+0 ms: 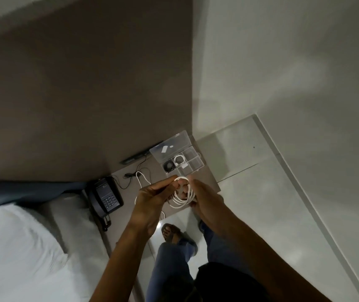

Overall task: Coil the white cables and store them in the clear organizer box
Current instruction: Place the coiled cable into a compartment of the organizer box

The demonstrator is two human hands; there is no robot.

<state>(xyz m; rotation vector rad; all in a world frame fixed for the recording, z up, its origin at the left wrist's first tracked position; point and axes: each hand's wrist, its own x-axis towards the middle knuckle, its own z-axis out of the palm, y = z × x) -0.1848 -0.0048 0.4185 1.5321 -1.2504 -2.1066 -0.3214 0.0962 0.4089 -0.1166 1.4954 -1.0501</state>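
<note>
Both of my hands hold one white cable above the bedside table. My right hand grips several wound loops of it. My left hand pinches the strand near the top of the coil, and a loose length arcs away to the left and hangs below the hand. The clear organizer box lies open on the table just beyond my hands, its lid tilted back. One compartment holds a coiled white cable and another holds a dark coiled item.
A black desk telephone sits on the table's left part, with thin black wires behind it. A bed with a white pillow lies to the left. The brown wall and a white wall meet behind the table. My legs and sandalled foot stand on the glossy floor.
</note>
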